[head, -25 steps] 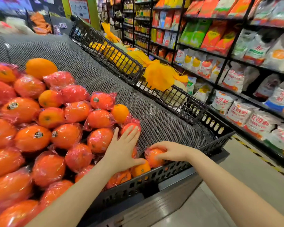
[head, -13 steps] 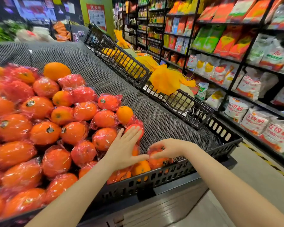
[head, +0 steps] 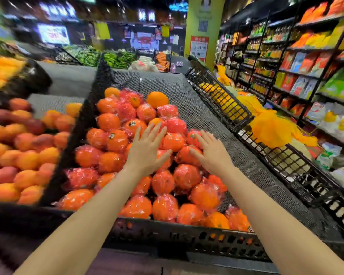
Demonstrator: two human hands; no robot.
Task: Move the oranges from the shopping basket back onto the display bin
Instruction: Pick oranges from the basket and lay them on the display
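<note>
Head view now faces the display bin (head: 187,238) squarely, where a second ago it looked along its near right corner; both hands have lifted from that corner to the middle of the heap. The left hand (head: 146,150) is spread flat, fingers wide, holding nothing, over the wrapped oranges (head: 163,182) piled in the bin. The right hand (head: 212,153) is likewise open and empty, palm down, just right of the left; whether either touches the fruit cannot be told. No shopping basket shows.
</note>
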